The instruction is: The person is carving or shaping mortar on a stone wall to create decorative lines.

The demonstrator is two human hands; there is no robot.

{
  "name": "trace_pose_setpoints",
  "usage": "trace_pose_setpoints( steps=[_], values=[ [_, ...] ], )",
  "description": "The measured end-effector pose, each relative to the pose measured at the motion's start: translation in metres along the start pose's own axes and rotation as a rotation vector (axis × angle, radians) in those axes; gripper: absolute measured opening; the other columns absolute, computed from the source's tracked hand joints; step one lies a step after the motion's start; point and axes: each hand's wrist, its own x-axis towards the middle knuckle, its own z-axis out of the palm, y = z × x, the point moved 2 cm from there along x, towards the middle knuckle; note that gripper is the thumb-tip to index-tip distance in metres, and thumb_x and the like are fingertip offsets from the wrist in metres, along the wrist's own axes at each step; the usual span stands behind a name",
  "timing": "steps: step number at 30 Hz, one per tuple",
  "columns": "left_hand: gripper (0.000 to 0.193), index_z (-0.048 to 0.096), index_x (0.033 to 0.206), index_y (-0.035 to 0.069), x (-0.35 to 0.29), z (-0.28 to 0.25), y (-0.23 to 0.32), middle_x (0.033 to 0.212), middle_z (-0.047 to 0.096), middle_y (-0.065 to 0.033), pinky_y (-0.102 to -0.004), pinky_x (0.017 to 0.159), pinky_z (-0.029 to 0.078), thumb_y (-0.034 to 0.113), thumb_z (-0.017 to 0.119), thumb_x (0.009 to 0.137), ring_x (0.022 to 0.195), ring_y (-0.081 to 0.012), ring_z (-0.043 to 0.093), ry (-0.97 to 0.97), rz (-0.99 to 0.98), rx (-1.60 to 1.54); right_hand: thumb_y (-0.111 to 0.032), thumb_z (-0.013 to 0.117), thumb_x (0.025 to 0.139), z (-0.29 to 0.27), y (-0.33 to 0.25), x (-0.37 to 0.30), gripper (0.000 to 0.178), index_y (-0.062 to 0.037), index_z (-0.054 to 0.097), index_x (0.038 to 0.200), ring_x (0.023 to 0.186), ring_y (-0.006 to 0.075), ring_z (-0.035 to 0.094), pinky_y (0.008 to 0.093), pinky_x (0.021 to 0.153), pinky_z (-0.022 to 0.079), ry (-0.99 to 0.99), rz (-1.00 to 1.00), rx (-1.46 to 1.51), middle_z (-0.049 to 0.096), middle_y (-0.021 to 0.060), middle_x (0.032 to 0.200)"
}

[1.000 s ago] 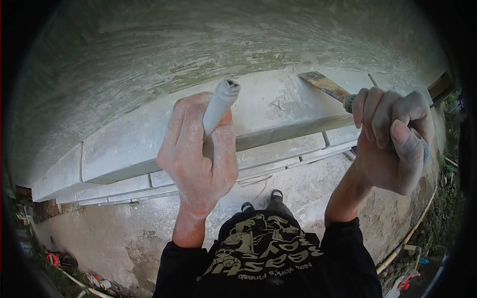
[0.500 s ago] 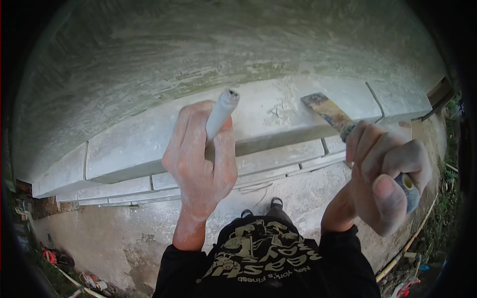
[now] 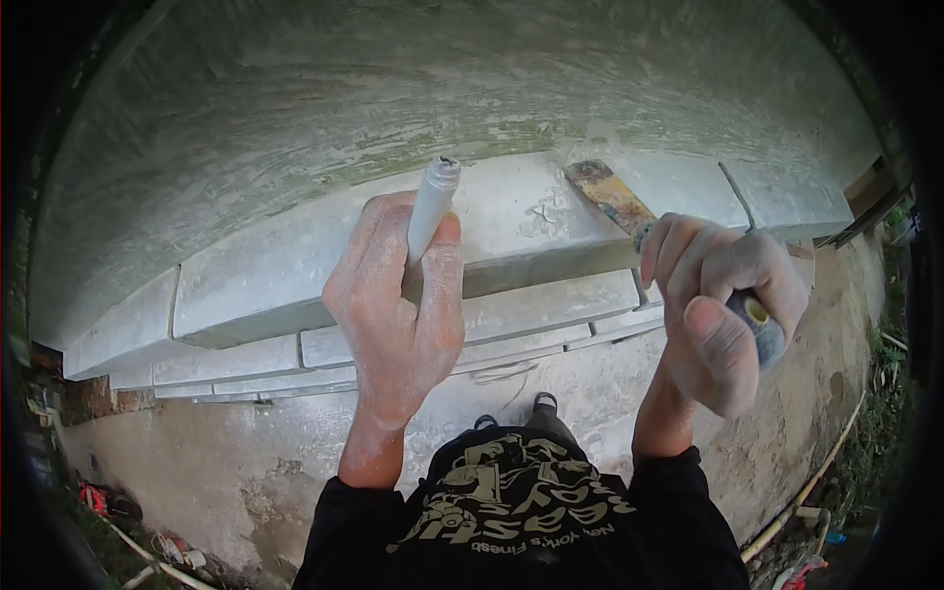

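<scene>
Dust coats my left hand, which is closed around a pale, hollow-ended cylindrical handle; whatever lies below the fist is hidden. At the right, my right hand grips the dark handle of a scraper. Its flat blade is rusty and paint-stained, with the tip over the top of a light grey block ledge. Whether the blade touches the surface I cannot tell. Left of the blade, a rough, flaky patch marks the ledge.
A curved-looking grey plastered wall rises behind the ledge. Lower block courses step down to a stained concrete floor. Bamboo poles and greenery edge the right side; red items lie at lower left.
My right hand has moved left and slightly up, carrying the scraper's blade closer to the rough patch. The left hand and its handle have shifted only slightly, with the handle's tip a little higher.
</scene>
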Motion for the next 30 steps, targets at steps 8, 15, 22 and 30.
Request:
trace_pose_setpoints(
  steps=[8, 15, 22, 30],
  values=[
    [0.004, 0.066, 0.090, -0.004, 0.000, -0.001, 0.001, 0.086, 0.066, -0.0132, -0.0326, 0.062, 0.046, 0.000, 0.065, 0.090, 0.070, -0.0204, 0.061, 0.026, 0.059, 0.002, -0.014, 0.060, 0.076, 0.006, 0.002, 0.005, 0.021, -0.0042, 0.043, 0.072, 0.050, 0.0148, 0.035, 0.0344, 0.050, 0.034, -0.066, -0.012, -0.145, 0.038, 0.0057, 0.056],
    [0.005, 0.065, 0.091, -0.005, 0.000, -0.001, 0.001, 0.087, 0.066, -0.0145, -0.0331, 0.064, 0.048, 0.000, 0.064, 0.090, 0.072, -0.0215, 0.063, 0.046, 0.108, 0.010, -0.014, 0.059, 0.078, 0.004, -0.005, 0.007, 0.020, -0.0053, 0.042, 0.072, 0.050, 0.0138, 0.034, 0.0347, 0.051, 0.034, -0.050, -0.060, -0.060, 0.040, 0.0050, 0.056],
    [0.007, 0.066, 0.094, -0.005, 0.001, -0.004, 0.004, 0.087, 0.066, -0.0149, -0.0335, 0.065, 0.048, 0.000, 0.063, 0.091, 0.073, -0.0226, 0.064, 0.040, 0.080, -0.026, -0.012, 0.059, 0.077, 0.005, 0.000, 0.013, 0.019, -0.0057, 0.041, 0.073, 0.051, 0.0137, 0.034, 0.0360, 0.053, 0.035, -0.019, 0.039, -0.284, 0.039, 0.0040, 0.058],
    [0.007, 0.067, 0.095, -0.004, -0.001, -0.004, 0.004, 0.086, 0.066, -0.0142, -0.0333, 0.066, 0.049, 0.000, 0.063, 0.090, 0.074, -0.0219, 0.064, -0.017, -0.042, -0.057, -0.012, 0.067, 0.077, 0.012, 0.000, 0.014, 0.025, -0.0053, 0.044, 0.069, 0.051, 0.0126, 0.041, 0.0313, 0.051, 0.038, 0.032, 0.039, -0.202, 0.046, 0.0034, 0.060]
  ],
)
